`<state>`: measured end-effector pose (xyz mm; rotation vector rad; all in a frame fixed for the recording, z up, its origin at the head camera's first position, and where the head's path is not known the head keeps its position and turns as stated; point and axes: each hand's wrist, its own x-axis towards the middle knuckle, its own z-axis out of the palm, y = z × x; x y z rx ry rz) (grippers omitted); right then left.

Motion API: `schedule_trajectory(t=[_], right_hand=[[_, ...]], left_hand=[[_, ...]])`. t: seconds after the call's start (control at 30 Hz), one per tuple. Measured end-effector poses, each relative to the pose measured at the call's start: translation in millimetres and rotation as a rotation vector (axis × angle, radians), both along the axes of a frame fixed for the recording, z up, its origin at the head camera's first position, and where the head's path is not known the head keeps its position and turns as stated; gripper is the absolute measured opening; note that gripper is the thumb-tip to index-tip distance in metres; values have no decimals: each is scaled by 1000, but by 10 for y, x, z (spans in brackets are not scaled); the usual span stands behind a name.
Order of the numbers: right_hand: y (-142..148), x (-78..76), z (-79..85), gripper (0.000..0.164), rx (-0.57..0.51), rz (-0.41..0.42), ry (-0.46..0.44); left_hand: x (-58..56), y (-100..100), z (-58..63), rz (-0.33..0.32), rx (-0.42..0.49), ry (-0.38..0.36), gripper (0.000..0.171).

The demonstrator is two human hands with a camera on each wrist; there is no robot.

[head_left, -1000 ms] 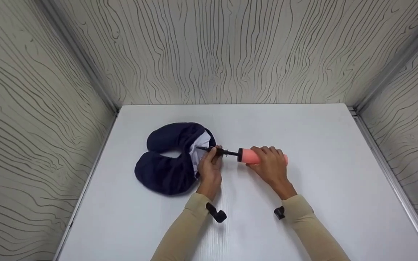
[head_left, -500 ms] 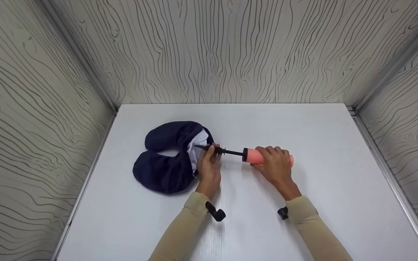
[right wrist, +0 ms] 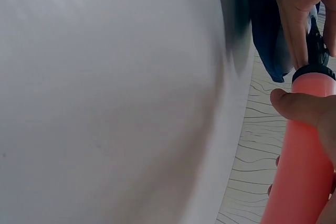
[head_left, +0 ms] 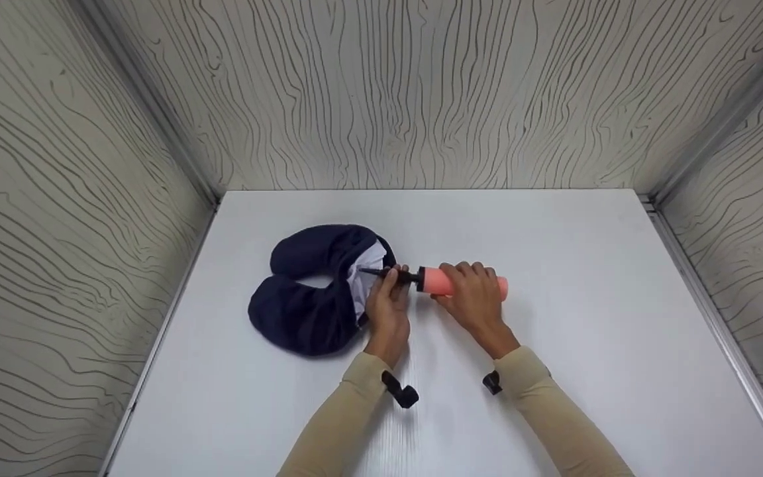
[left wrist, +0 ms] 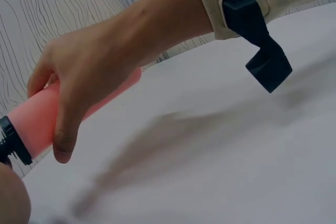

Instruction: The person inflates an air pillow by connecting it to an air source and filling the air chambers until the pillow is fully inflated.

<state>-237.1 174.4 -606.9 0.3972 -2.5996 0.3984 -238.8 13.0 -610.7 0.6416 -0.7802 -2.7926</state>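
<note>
A pink hand pump [head_left: 436, 281] with a black nozzle end lies across both hands. My right hand [head_left: 476, 298] grips its pink barrel, fingers over the top and thumb beneath, as the left wrist view also shows. With thumb and fingers my left hand [head_left: 389, 311] pinches the black end beside the nozzle. The nozzle tip points left over the white inner part [head_left: 363, 278] of a navy U-shaped neck pillow [head_left: 308, 318], whose cover is open along its right side. Whether the tip sits in a valve I cannot tell. In the right wrist view the barrel [right wrist: 307, 156] reaches close to the left hand's fingers.
The pillow and pump are on a white table [head_left: 593, 318]. Wood-patterned panels [head_left: 381, 93] enclose it at the back and both sides. Each sleeve cuff carries a black wrist mount [head_left: 400, 391].
My right hand first draws the pink barrel slightly right, then pushes it left, so the black rod between barrel and nozzle end is now almost hidden. The left hand keeps its pinch.
</note>
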Motion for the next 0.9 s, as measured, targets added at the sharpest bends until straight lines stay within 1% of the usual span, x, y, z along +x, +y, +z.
schedule_trajectory(t=[0.13,0.2,0.27,0.5,0.67,0.8,0.9], right_hand=[[48,9,-15,61,-6,22,7],[106,25,-23,61,-11,27,5],[183,49,-28,60,-14,24,-3],[490,127,-24,61,-32,6,-41],[663,142,-17,59,-41,-6,-27],[688,142,-15,60,-37,-15,-9],[602,150,-20,60,-39,-7,-13]], left_hand=[[-10,-42,14,1,0,-4,24],[-9,-50,24,6,-3,-3,29],[-3,-46,30,10,-8,-3,30],[-24,-33,29,13,-4,-4,25],[-41,-66,31,20,10,10,20],[-39,-77,41,26,20,28,23],[-13,-43,39,23,20,12,26]])
